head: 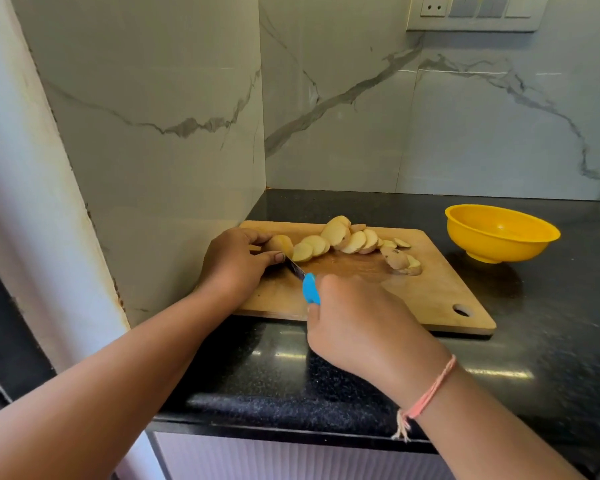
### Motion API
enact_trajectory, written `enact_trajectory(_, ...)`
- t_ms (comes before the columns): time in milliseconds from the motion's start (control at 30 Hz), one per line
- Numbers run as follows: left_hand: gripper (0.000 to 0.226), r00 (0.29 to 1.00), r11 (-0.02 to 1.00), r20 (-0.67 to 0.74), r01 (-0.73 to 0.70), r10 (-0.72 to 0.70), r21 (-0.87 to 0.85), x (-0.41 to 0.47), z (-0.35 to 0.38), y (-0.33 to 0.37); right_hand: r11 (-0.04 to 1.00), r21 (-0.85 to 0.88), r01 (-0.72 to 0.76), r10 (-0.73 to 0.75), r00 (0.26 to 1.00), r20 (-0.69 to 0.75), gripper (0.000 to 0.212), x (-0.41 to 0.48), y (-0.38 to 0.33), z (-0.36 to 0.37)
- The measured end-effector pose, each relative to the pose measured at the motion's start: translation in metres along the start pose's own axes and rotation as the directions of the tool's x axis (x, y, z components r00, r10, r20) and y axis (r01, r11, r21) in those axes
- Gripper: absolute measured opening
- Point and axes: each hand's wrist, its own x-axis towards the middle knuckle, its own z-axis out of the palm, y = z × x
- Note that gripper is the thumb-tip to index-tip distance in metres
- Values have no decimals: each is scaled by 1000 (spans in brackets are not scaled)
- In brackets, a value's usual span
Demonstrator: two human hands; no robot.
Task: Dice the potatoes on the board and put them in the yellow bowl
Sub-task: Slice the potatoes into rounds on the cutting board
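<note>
right hand (355,329) grips knife (308,286) (blue handle), left hand (231,263) fingers (257,237) pinch the potato (281,244).

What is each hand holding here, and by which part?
Right hand grips the knife by its blue handle; left hand holds the unsliced potato end from above.

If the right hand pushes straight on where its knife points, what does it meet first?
Probably the left hand, its thumb at the tip of the blue-handled knife, beside the uncut potato end; depth is unclear.
</note>
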Motion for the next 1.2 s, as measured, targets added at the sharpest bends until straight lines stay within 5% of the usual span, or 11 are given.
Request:
enact_trajectory(467,44,999,999,-13,-33,33,30,-3,0,0,999,-34,14,-14,1000,-7,9,6,-13,-10)
enact_trajectory(667,36,999,998,7,-40,40,48,-1,4,-3,1000,9,-10,10,1000,13,24,11,1,-11)
enact_trajectory(967,30,996,994,79,-50,43,92,0,5,-2,925,351,-149,86,978,190,37,31,35,-35)
enact_trajectory(1200,30,996,994,86,-29,20,101,2,5,-1,989,130,-72,63,996,67,33,13,18,-48)
